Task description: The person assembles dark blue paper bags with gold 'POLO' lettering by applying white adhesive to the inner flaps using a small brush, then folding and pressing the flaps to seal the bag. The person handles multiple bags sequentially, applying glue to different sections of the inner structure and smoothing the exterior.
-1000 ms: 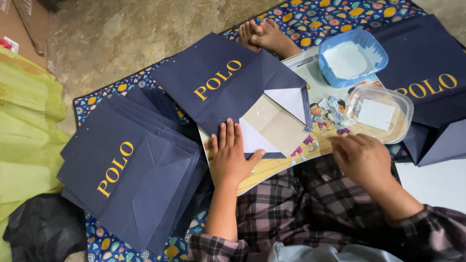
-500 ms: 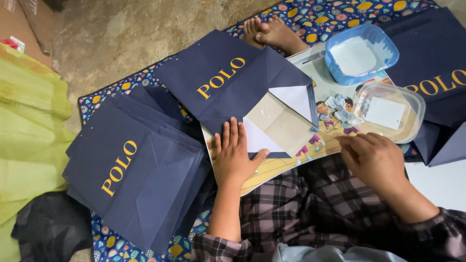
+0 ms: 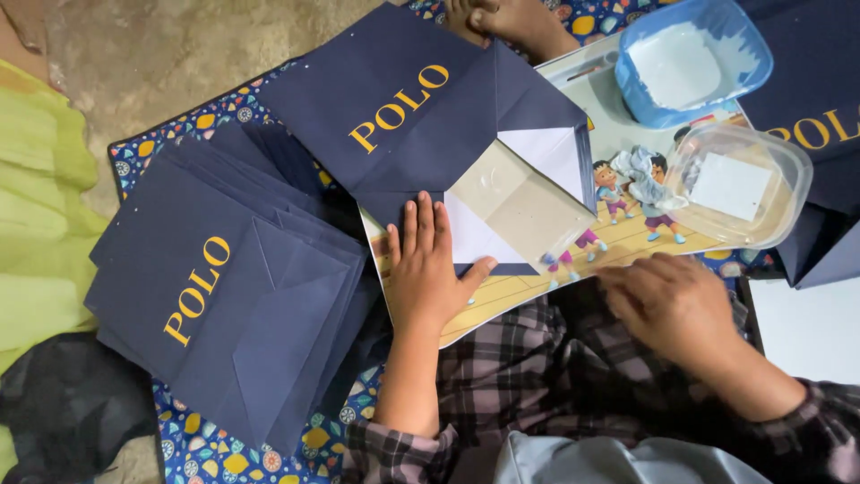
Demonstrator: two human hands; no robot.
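pressing flat, the left hand (image 3: 428, 269), fingers spread, pins the navy paper bag (image 3: 430, 134) at centre frame; light, creasable paper, best gripped at folded edges.

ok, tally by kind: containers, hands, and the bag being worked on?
Plastic containers: 2, a blue tub and a clear tub
Hands: 2, left hand flat on the open navy paper bag, right hand by the lap
Open navy paper bag: 1
Total: 5
Stacked bags at left: too overlapped to count.
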